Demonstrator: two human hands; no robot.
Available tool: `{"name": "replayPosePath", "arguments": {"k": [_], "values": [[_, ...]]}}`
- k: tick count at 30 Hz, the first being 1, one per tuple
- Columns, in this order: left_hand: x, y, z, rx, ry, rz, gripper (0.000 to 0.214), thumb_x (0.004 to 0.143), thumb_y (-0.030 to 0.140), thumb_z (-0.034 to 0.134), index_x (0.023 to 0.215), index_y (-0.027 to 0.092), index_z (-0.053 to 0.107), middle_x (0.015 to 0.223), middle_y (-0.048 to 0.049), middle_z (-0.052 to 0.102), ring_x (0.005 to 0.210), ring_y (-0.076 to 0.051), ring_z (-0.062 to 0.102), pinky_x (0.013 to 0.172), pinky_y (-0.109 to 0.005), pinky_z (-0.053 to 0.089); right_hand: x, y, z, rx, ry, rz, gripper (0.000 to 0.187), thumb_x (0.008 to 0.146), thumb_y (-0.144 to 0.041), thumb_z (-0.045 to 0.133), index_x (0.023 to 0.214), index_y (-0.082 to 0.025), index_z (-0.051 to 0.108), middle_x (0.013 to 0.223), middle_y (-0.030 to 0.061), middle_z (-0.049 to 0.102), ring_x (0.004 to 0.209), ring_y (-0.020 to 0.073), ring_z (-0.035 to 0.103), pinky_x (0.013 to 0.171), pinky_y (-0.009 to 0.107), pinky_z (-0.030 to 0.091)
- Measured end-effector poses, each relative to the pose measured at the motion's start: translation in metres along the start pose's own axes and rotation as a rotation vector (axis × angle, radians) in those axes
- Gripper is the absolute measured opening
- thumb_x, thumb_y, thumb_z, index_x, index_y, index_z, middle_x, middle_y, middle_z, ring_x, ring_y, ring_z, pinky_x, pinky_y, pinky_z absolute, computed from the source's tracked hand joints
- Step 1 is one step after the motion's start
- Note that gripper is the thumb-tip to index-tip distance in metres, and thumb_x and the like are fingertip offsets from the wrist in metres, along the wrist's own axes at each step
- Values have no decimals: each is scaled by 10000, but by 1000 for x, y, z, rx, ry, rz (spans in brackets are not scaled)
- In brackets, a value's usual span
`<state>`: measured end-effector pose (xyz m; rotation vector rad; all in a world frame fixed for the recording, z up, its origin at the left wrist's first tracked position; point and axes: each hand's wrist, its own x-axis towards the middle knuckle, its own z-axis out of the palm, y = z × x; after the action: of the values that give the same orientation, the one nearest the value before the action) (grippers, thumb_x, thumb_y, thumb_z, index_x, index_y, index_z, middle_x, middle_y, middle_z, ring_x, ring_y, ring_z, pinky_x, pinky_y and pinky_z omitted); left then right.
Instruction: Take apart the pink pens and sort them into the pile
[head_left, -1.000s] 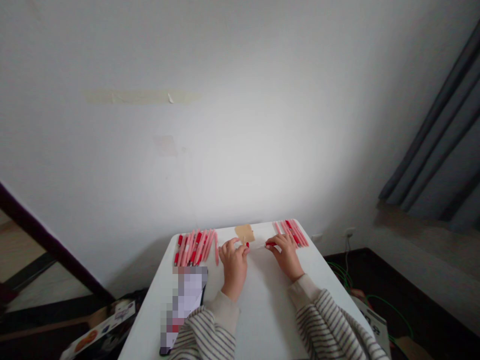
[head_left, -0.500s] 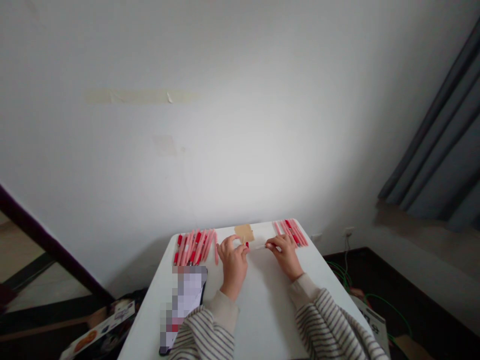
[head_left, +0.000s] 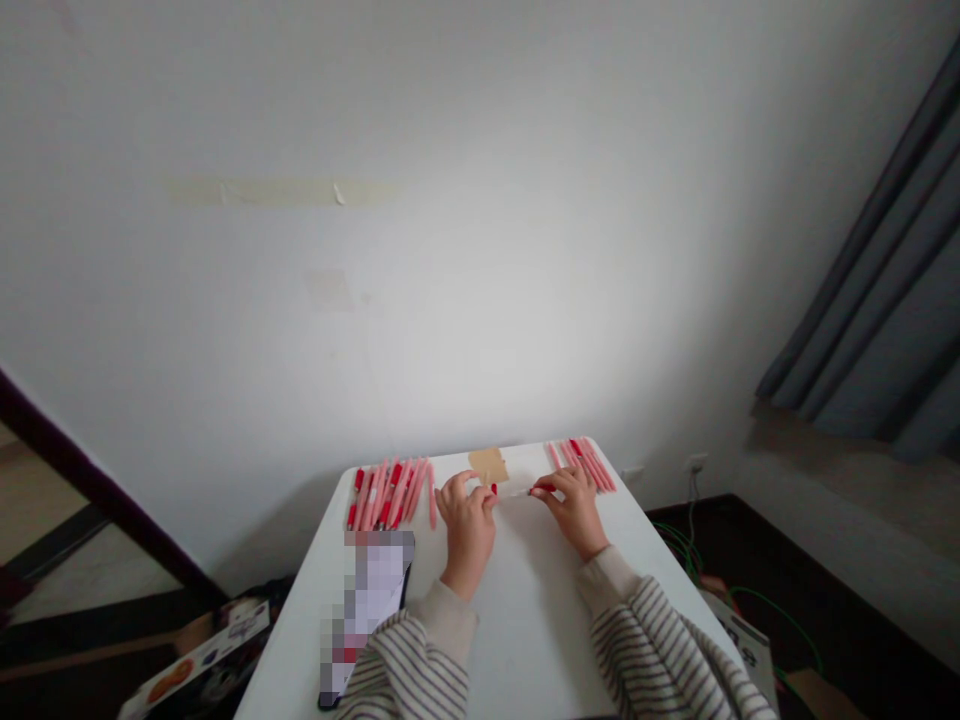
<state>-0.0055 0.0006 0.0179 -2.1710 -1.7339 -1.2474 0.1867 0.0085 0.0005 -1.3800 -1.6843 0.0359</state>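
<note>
Both my hands rest on a small white table. My left hand pinches one end of a pale pen with red ends. My right hand pinches the other end of the same pen. A row of several pink and red pens lies to the left of my left hand. Another group of several pink and red pens lies beyond my right hand at the table's far right corner. A small tan piece of paper or card sits just past the held pen.
A blurred-out flat object lies at the table's left near edge. A white wall rises right behind the table. A grey curtain hangs on the right. Green cables and boxes lie on the dark floor.
Almost nothing has moved. My fingers shifted slightly on the pen held between both hands.
</note>
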Motion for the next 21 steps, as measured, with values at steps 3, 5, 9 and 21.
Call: {"name": "replayPosePath", "arguments": {"k": [3,5,9,21], "values": [[1,-1,0,8,12,3,144,831,206,549,774,212,682,1165,-78,570,1115,-263,474,1016,-527,319,0,0,1,20,-24,10,330,859,-567,545,803,-289,713,800,32,680,917,245,520,905,420,292],[1,-1,-1,15,14,6,144,834,222,551,780,215,685,1167,-81,569,1113,-261,476,1026,-536,309,0,-1,1,30,-23,12,327,860,-563,546,804,-288,713,797,29,679,915,244,519,902,415,292],[0,-1,0,24,18,-6,142,845,249,548,814,220,683,1171,-84,561,1109,-253,478,1024,-532,313,0,-1,1,29,-7,8,293,871,-528,554,834,-285,712,829,24,685,928,239,518,896,402,302],[-2,-5,4,-19,12,-36,189,859,345,551,945,256,694,1168,-83,550,1118,-251,465,1038,-505,308,1,4,3,-16,4,-24,274,898,-489,523,902,-299,720,904,46,681,961,252,502,886,410,337]]}}
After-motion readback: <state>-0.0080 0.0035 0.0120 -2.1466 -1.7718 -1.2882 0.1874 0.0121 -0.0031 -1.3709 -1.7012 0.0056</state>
